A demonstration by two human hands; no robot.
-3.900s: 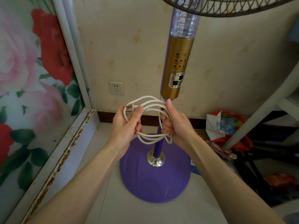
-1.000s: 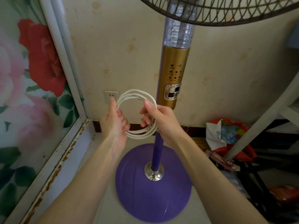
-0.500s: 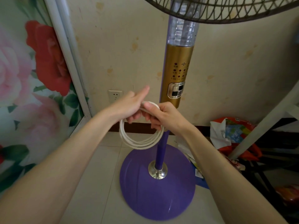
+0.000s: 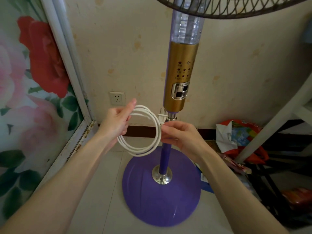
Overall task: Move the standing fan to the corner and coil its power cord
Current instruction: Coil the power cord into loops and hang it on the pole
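The fan (image 4: 182,78) stands upright on the floor (image 4: 101,191) close to the wall, its purple base (image 4: 160,200) near the corner by the socket (image 4: 117,98). The white cord (image 4: 140,152) is wound in several loops in front of the pole. The left hand (image 4: 116,122) grips the coil's left side, and the right hand (image 4: 180,137) pinches its right side just under the plug (image 4: 162,116).

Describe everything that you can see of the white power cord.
The power cord is white, smooth and plastic-looking, wound into a round coil of several loops. It hangs upright in the air, beside the fan's purple pole and above the purple base. The left hand holds its upper left side; the right hand pinches its right side, where the white plug sticks up.
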